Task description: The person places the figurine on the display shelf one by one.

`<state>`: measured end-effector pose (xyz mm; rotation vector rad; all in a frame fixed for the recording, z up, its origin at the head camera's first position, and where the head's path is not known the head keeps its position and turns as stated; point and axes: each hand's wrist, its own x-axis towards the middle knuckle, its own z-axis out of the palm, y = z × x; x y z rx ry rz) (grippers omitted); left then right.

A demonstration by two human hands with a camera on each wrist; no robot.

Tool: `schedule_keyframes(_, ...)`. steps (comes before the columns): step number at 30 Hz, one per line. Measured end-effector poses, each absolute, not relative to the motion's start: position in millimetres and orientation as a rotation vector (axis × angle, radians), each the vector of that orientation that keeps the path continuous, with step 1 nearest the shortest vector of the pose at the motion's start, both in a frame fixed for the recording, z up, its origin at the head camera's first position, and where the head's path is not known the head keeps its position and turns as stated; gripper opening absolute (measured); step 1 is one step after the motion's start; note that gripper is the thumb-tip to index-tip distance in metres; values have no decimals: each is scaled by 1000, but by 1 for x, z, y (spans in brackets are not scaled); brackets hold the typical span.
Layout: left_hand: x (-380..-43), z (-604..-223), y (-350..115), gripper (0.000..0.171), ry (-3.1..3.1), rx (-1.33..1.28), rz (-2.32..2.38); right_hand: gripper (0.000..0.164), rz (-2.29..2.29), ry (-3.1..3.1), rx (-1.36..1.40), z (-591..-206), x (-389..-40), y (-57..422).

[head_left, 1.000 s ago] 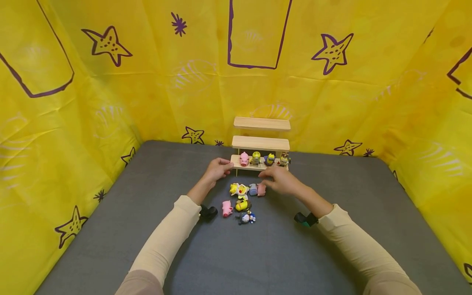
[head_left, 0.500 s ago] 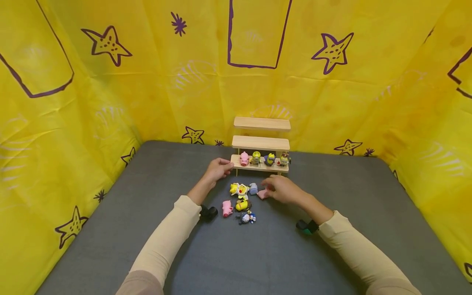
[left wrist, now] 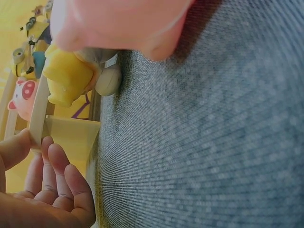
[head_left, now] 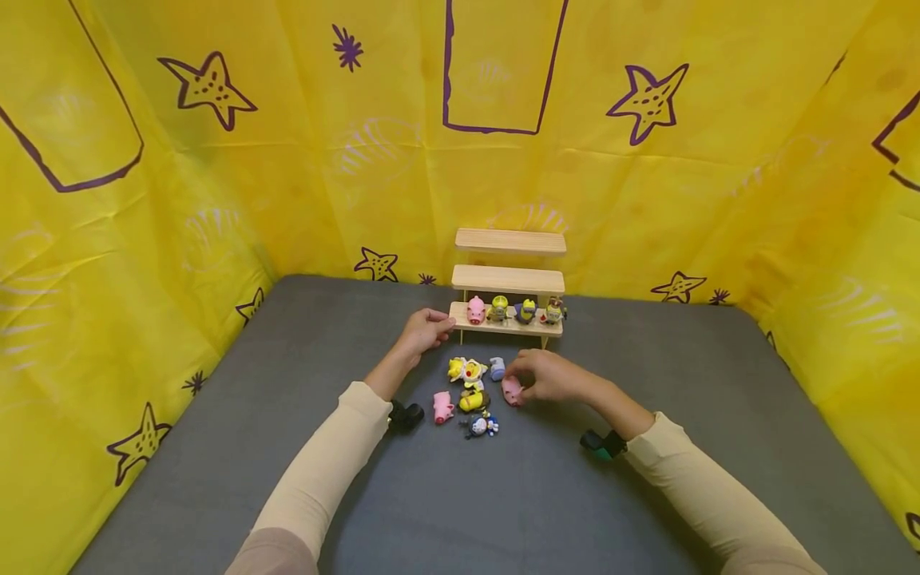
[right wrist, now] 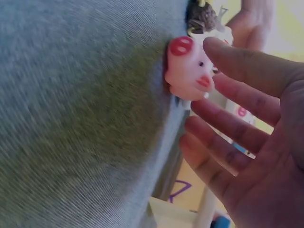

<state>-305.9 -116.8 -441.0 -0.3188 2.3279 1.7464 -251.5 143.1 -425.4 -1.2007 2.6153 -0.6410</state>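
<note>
At the left end of the lowest step of a small three-step wooden display shelf (head_left: 509,279), my left hand (head_left: 426,331) pinches the board between thumb and fingertips. My right hand (head_left: 553,375) holds a pink pig figurine (head_left: 512,390) at the table surface, thumb on one side and fingers on the other. In the right wrist view its red snout (right wrist: 182,46) faces the camera. A grey-blue figurine (head_left: 497,368) lies just beyond it. Along the lowest step stand another pink pig (head_left: 476,310) and three yellow goggled figurines, one of them a blue-and-yellow figurine (head_left: 527,311).
Left of my right hand lie a yellow-and-white figurine pair (head_left: 467,370), a yellow figurine (head_left: 472,400), a pink pig on its side (head_left: 442,407) and a dark blue-and-white figurine (head_left: 480,426). A yellow printed cloth (head_left: 402,192) encloses the grey table (head_left: 359,319).
My right hand has come down from beside the shelf to the pink pig. The pig has shifted toward me, away from the grey-blue figurine, and turned. My left hand has stayed on the shelf.
</note>
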Motion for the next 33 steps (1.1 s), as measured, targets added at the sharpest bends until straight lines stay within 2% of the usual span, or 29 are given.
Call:
schedule_keyframes(16, -306, -442, -117, 32, 2336, -336, 1741, 38, -590, 2702, -1173, -433, -246, 137)
schedule_keyframes(33, -306, -441, -116, 31, 2315, -350, 1761, 32, -552, 2817, -1256, -361, -260, 129)
